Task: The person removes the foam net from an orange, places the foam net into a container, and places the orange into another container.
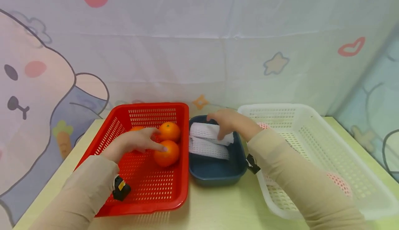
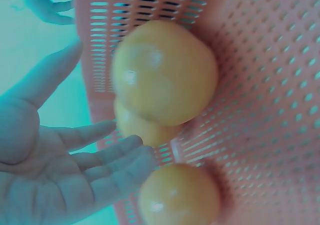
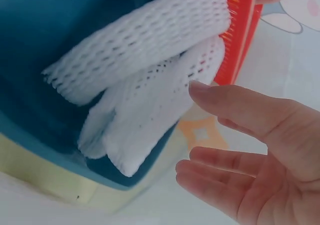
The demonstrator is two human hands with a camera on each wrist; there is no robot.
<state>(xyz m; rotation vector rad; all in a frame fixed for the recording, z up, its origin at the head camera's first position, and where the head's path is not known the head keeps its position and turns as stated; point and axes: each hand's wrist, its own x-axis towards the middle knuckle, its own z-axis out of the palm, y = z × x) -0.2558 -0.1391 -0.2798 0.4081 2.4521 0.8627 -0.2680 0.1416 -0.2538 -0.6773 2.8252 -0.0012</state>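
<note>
My left hand (image 1: pixel 138 141) reaches into the red basket (image 1: pixel 186 174) with thumb and fingers spread apart. Its fingertips come right up to the near orange (image 1: pixel 167 155), and another orange (image 1: pixel 169 132) sits just behind. Part of a third orange (image 1: pixel 136 128) shows beyond the hand; all three appear in the left wrist view. Over the back of the dark blue bin (image 1: pixel 218 181), my right hand (image 1: pixel 229 121) has its fingers loosely extended. Close by its thumb lie white foam net sleeves (image 3: pixel 145 42), several of them, flattened inside the bin. The right wrist view shows nothing in that hand's grasp.
A large white basket (image 1: pixel 307 108) stands on the right, partly hidden by my right forearm. Inside it are pink-and-white netted pieces (image 1: pixel 339 183). The pale table (image 1: pixel 215 205) ends at a printed cloth backdrop (image 1: pixel 199 60). The bin stands between the two baskets.
</note>
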